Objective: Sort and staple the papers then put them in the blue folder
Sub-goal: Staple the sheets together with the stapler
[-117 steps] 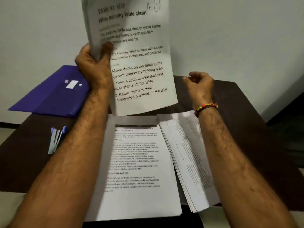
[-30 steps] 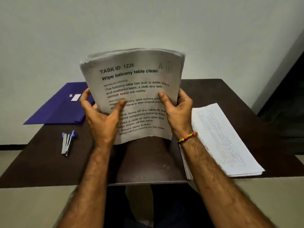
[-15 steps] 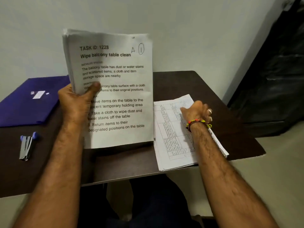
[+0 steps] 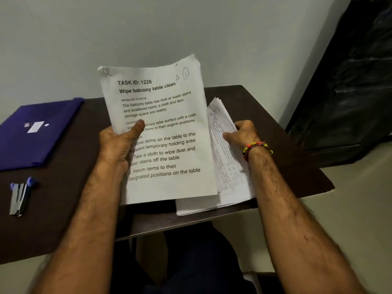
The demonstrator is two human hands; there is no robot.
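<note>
I hold a sheaf of papers [image 4: 161, 128] upright in my left hand [image 4: 118, 143], my thumb pressed across the front sheet and my other fingers behind it where I cannot see them. The top sheet reads "TASK ID: 1228, Wipe balcony table clean", with a handwritten "A" and a circled "1" at its upper right corner. The sheaf's bottom edge hangs just above the front edge of the tabletop [image 4: 63, 209], near its middle, and its upper left corner looks crumpled.

My right hand [image 4: 241, 134] grips the second pile of papers [image 4: 231, 177], which lies toward the right edge of the tabletop. My thumb lies on the printed sheets and my fingers curl round the pile's far side, lifting that side so the sheets fan and tilt. The pile's near end rests on the tabletop and juts a little past the front edge; part of it is hidden behind the sheaf. A beaded bracelet [image 4: 254, 146] sits on my right wrist.

The blue folder [image 4: 31, 143] lies flat and closed at the far left corner of the tabletop, a white label on its cover. The stapler [image 4: 19, 197], silver with blue ends, lies near the left edge, closer to the front, well apart from both hands.
</note>
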